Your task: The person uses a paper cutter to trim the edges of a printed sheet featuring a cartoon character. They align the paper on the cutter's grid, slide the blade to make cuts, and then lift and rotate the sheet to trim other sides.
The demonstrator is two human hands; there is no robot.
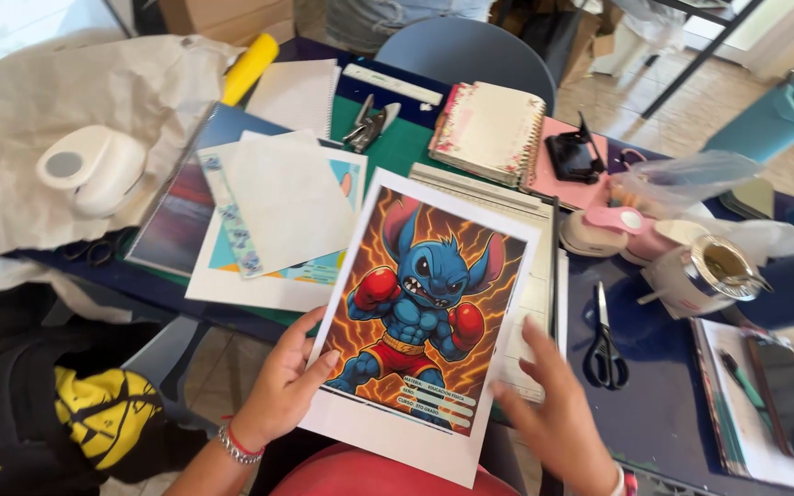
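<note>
Cluttered with paper and craft tools, the dark blue table [663,404] carries at its near edge a glossy printed sheet with a blue cartoon boxer [420,321], long axis tilted away rightward, left hand [277,386] pinching its left edge, right hand [558,413] open-fingered against its right edge.

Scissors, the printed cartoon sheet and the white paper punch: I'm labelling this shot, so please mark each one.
scissors [605,344], head view, on the pivot above the black handles.
printed cartoon sheet [420,303], head view, on the blue figure's chest.
white paper punch [94,167], head view, on its rounded top.
</note>
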